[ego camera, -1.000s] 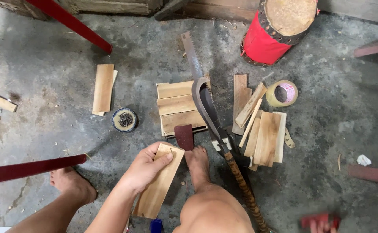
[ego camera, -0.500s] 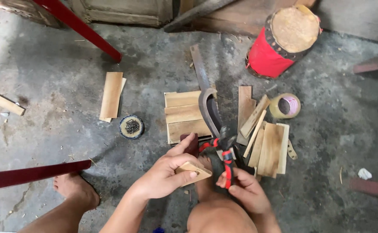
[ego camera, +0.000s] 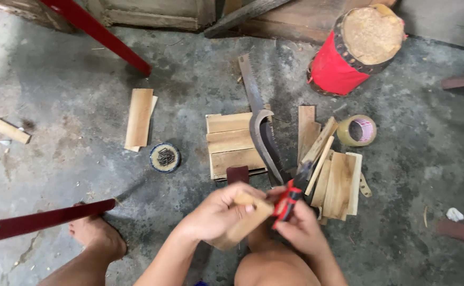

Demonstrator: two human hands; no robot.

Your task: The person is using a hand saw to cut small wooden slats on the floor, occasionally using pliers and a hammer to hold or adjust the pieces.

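My left hand grips a short wooden slat, tilted, above my knee. My right hand holds red-handled pliers right beside the slat's upper end, jaws pointing up towards the wood pile. Just beyond both hands lie a stack of flat boards, a curved dark blade and a hand saw on the concrete floor.
A pile of thin slats lies to the right, with a tape roll behind it. A round tin of nails and two slats lie left. A log in red wrap stands at the back. Red bars cross the left.
The long board I held one second ago is gone from my left hand, which now holds a short slat. My right hand came in with the red pliers and moved beside the slat.
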